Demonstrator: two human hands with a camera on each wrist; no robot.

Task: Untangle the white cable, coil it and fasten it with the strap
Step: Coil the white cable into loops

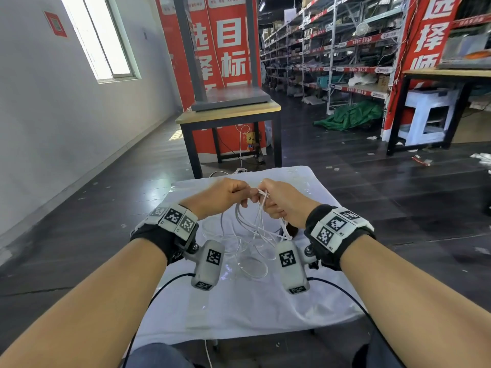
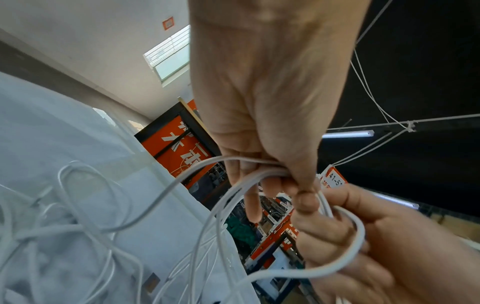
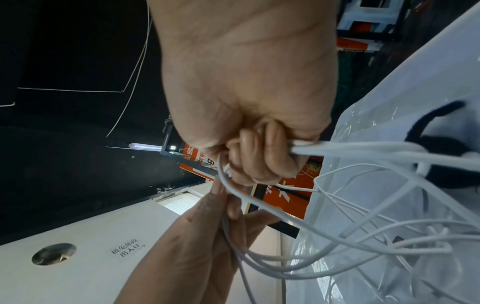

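Observation:
A thin white cable (image 1: 249,235) hangs in tangled loops from both hands down onto the white-covered table (image 1: 239,314). My left hand (image 1: 233,192) pinches a few strands of the cable (image 2: 362,234) between thumb and fingers (image 2: 303,197). Right beside it, touching, my right hand (image 1: 276,201) is curled in a fist round several strands of the cable (image 3: 350,147), with a loop lying over its fingers (image 2: 327,230). A black strap (image 3: 431,142) lies on the table under the hanging loops. The cable's ends are not visible.
Beyond the covered table stands a wooden-topped table with black legs (image 1: 228,112), carrying a grey stand. Storage shelves (image 1: 345,54) fill the right side, with a white stool (image 1: 430,115) under another bench. Dark floor surrounds the table.

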